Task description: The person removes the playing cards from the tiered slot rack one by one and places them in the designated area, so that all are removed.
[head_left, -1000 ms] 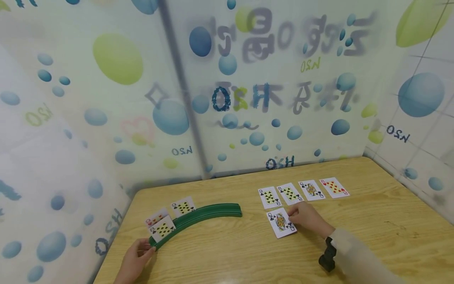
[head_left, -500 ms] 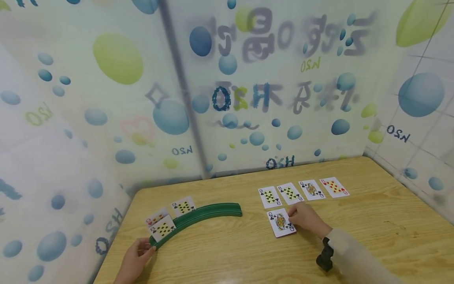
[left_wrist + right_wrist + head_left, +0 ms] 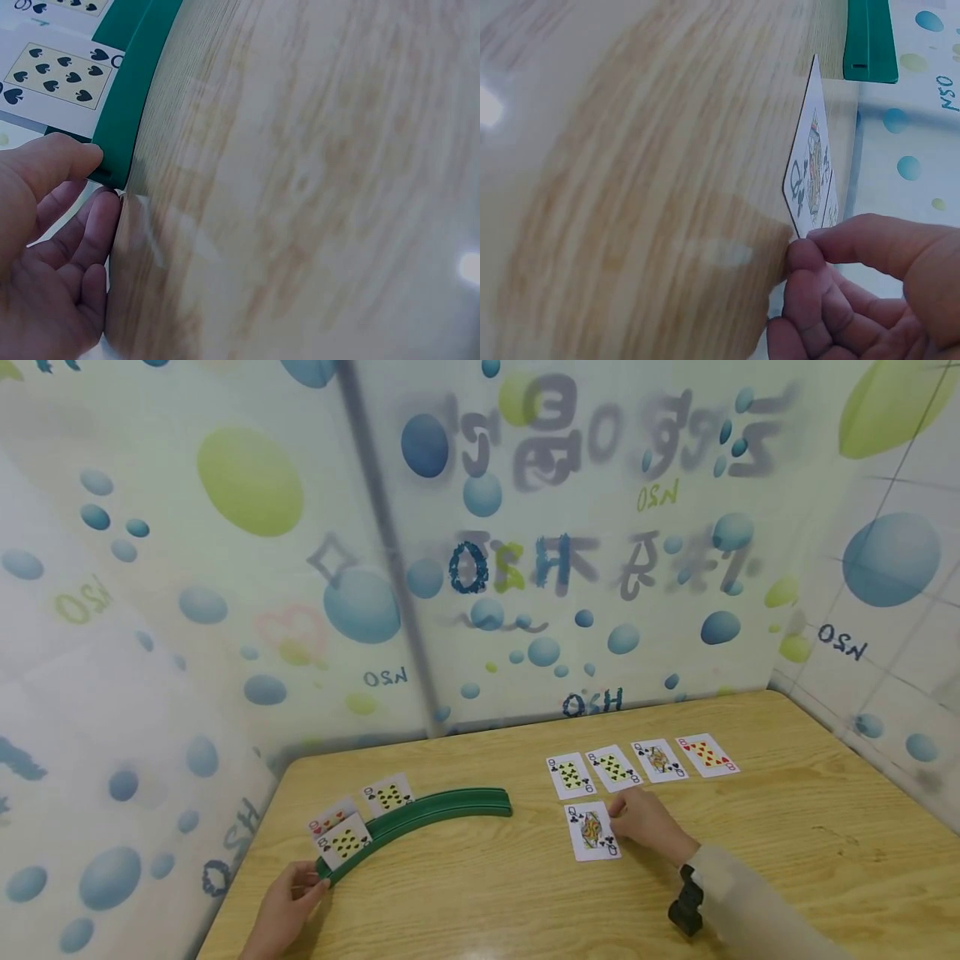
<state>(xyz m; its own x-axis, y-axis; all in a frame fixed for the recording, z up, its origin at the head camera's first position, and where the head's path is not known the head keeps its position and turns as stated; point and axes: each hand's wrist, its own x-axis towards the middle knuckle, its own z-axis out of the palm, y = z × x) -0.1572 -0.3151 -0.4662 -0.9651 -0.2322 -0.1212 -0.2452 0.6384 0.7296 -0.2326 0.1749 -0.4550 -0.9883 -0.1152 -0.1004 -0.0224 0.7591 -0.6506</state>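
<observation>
In the head view my right hand (image 3: 649, 823) pinches the right edge of a queen of clubs (image 3: 590, 831), face up just below a row of cards. In the right wrist view its thumb and forefinger grip a corner of the queen (image 3: 811, 169), the other fingers curled beneath. My left hand (image 3: 287, 897) pinches the near left end of a curved green card holder (image 3: 442, 807), thumb on top. Standing in the holder's slots are an eight of spades (image 3: 345, 843), a red hearts card (image 3: 327, 816) partly hidden behind it, and a black-suited card (image 3: 387, 795).
Along the wooden table's (image 3: 465, 902) right back lie a black nine (image 3: 570, 775), a black eight (image 3: 614, 768), a black face card (image 3: 659, 760) and an eight of hearts (image 3: 707, 755). A bubble-patterned curtain (image 3: 517, 652) hangs behind the table.
The queen of clubs has turned slightly and now lies straighter, its lower end shifted a little left with my right hand. My left hand and the holder stay put.
</observation>
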